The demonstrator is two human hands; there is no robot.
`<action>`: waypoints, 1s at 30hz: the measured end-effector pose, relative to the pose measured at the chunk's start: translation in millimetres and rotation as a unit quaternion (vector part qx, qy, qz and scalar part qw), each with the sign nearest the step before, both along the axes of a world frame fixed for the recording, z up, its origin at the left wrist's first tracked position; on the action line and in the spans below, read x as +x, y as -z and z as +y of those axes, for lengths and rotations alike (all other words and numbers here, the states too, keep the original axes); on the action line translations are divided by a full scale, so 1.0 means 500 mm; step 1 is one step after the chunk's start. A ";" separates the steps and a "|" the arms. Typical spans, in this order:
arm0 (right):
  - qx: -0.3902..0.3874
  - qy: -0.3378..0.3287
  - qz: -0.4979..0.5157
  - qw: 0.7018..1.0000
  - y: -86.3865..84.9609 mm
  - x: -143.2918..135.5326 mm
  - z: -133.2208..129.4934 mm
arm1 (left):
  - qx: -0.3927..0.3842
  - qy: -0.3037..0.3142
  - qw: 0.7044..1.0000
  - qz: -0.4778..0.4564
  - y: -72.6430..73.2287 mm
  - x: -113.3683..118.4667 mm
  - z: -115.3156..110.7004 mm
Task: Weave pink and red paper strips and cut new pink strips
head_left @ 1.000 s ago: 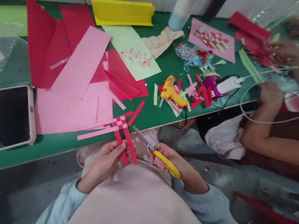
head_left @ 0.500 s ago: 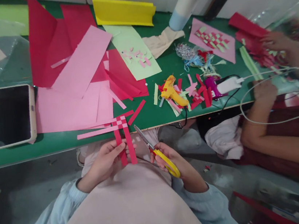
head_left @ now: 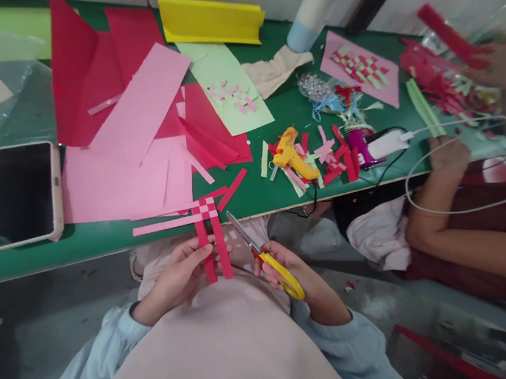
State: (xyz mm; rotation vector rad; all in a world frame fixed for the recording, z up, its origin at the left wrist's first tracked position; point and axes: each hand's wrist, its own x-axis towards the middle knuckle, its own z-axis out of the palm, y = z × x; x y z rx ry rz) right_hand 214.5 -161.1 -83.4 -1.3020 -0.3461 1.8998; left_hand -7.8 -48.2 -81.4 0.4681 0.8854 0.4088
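My left hand [head_left: 193,266] pinches the red strips of a woven paper piece [head_left: 204,209], whose small red and pink checked patch lies at the table's front edge. Two red strips hang down from the patch, and pink strips reach out to its left. My right hand [head_left: 284,266] is closed round the yellow handles of a pair of scissors [head_left: 254,246]. The blades point up and left, just right of the red strips and apart from them. A loose red strip [head_left: 232,190] lies on the table right of the patch.
Pink sheets [head_left: 126,181], a phone [head_left: 24,195] and a yellow folded sheet [head_left: 212,19] lie on the green table [head_left: 101,243]. A yellow glue gun [head_left: 294,156] rests among paper scraps. At the right, another person's hand [head_left: 498,67] holds red paper; a white cable [head_left: 408,184] loops nearby.
The other person's raised hand has moved right, and the red paper in it is now lifted and tilted. My hands and the scissors are nearly unchanged.
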 end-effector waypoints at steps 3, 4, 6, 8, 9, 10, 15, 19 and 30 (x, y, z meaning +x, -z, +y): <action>-0.012 -0.009 -0.011 1.000 0.000 0.001 0.002 | -0.004 -0.011 1.000 0.000 0.001 0.001 0.000; -0.017 -0.016 -0.012 1.000 -0.001 0.001 0.003 | -0.005 -0.011 1.000 0.000 0.001 0.002 0.000; -0.024 -0.024 -0.010 0.999 -0.003 0.002 0.005 | -0.004 -0.010 1.000 -0.002 0.001 0.004 0.000; -0.024 -0.031 -0.010 0.999 -0.002 0.003 0.007 | 0.000 -0.011 1.000 -0.006 -0.001 0.006 0.001; -0.019 -0.035 -0.010 0.999 0.000 0.004 0.007 | 0.001 -0.013 1.000 -0.007 -0.002 0.007 0.001; -0.012 -0.042 -0.006 0.999 0.003 0.005 0.007 | 0.002 -0.015 1.000 -0.005 -0.004 0.008 0.002; 0.011 -0.062 0.003 0.998 0.027 0.013 -0.007 | -0.005 -0.018 1.000 0.020 -0.011 0.010 0.003; 0.006 -0.077 -0.031 0.997 0.033 0.018 -0.022 | -0.015 -0.023 1.000 0.014 -0.012 0.010 -0.001; 0.072 -0.140 -0.121 0.980 0.041 0.048 -0.020 | -0.026 -0.010 1.000 0.006 0.004 0.005 -0.007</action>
